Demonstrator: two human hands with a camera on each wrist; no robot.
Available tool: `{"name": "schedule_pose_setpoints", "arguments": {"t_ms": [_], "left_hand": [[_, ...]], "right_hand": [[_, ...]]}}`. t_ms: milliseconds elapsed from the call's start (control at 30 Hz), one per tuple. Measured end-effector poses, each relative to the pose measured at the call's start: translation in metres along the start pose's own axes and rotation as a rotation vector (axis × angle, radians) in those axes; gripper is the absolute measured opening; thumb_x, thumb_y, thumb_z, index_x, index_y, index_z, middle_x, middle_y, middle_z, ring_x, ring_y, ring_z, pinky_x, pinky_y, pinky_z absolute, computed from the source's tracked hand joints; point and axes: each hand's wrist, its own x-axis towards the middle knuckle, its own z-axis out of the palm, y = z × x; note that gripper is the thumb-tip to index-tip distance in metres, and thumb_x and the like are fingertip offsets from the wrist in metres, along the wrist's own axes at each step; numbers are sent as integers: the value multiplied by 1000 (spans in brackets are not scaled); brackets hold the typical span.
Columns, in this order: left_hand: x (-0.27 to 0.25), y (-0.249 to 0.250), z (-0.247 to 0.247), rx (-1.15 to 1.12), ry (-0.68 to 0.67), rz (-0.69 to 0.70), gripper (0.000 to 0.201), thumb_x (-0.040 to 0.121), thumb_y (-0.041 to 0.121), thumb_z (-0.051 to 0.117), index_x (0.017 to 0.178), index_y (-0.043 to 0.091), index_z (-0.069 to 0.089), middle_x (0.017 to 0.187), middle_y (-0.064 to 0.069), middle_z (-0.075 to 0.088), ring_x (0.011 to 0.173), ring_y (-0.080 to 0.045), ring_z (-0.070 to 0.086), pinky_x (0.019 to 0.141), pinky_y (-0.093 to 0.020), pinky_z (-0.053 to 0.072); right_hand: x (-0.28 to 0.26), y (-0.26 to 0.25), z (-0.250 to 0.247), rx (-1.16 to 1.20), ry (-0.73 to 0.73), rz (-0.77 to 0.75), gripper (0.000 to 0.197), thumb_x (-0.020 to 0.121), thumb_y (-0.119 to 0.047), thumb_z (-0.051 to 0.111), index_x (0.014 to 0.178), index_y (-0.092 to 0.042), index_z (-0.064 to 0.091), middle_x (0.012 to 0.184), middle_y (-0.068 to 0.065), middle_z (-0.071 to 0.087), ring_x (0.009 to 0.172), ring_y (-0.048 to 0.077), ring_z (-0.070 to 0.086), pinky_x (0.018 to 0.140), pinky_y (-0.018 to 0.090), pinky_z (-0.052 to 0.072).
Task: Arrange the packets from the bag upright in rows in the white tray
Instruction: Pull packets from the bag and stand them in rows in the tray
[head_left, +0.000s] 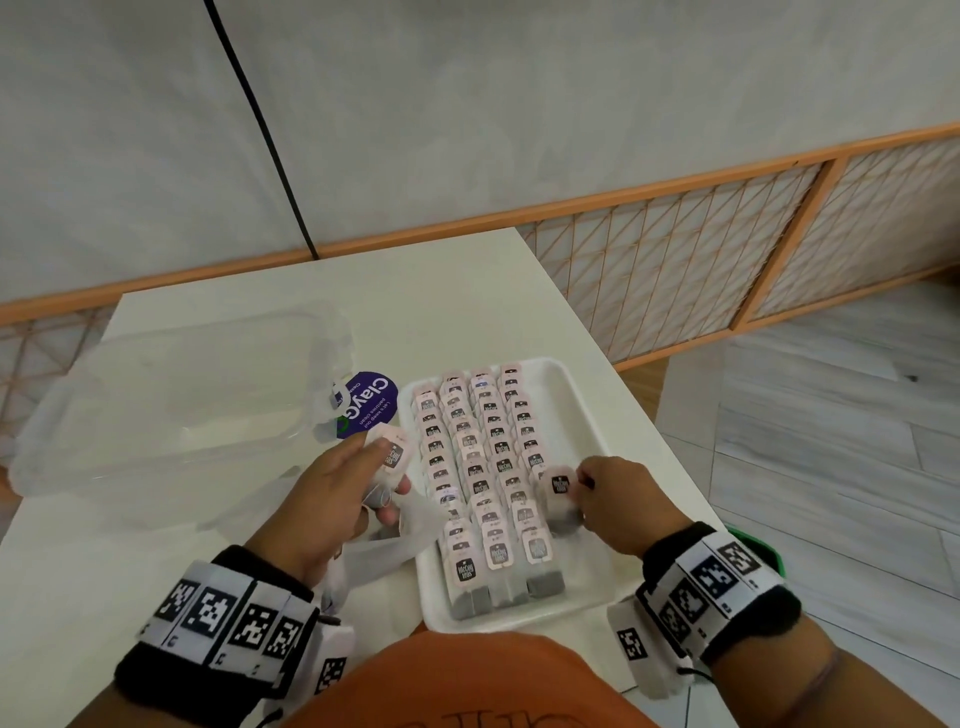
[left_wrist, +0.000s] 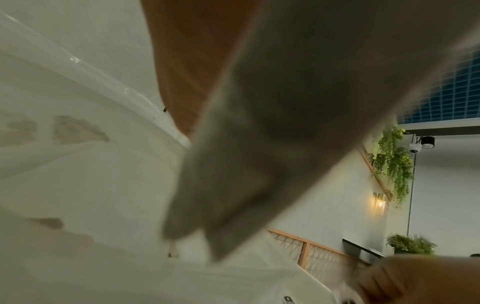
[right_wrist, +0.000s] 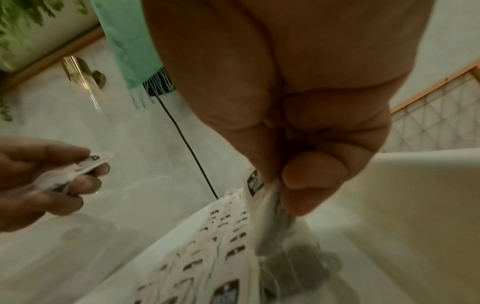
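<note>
The white tray (head_left: 587, 410) holds several rows of pink-labelled packets (head_left: 483, 467) standing upright. My right hand (head_left: 579, 486) pinches one packet (head_left: 560, 488) by its top at the near end of the rightmost row, just above the tray floor. In the right wrist view the same hand (right_wrist: 275, 181) pinches that packet (right_wrist: 255, 183) beside the rows. My left hand (head_left: 389, 478) hovers left of the tray and grips a small stack of packets (head_left: 390, 457). The thin plastic bag (head_left: 384, 551) lies crumpled under that hand. The left wrist view is blurred.
A clear plastic container (head_left: 156, 415) lies on the white table (head_left: 467, 291) to the left. A purple round label (head_left: 371, 402) sits behind the left hand. The table edge runs close along the tray's right side; a wooden lattice fence (head_left: 675, 270) stands beyond.
</note>
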Motion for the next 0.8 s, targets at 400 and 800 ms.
{"name": "schedule_pose_setpoints", "arguments": {"t_ms": [400,800], "left_hand": [[-1,-2,2,6,-17,12,23,99,19,42,97,9,62,83,-16,68,55,-21,51,35,-17,26],[-10,-5,3,66,-81,58,18,97,15,48,101,22,65,87,-6,70,65,-18,57,68,-34,53]], "right_hand": [[2,7,21,-266,-127,59,23,96,-16,41,107,-8,59,113,8,64,103,22,61,71,24,39],[-7,4,26,-63,-17,24,32,95,-18,45,127,-13,50,122,7,60,109,22,58,90,27,47]]}}
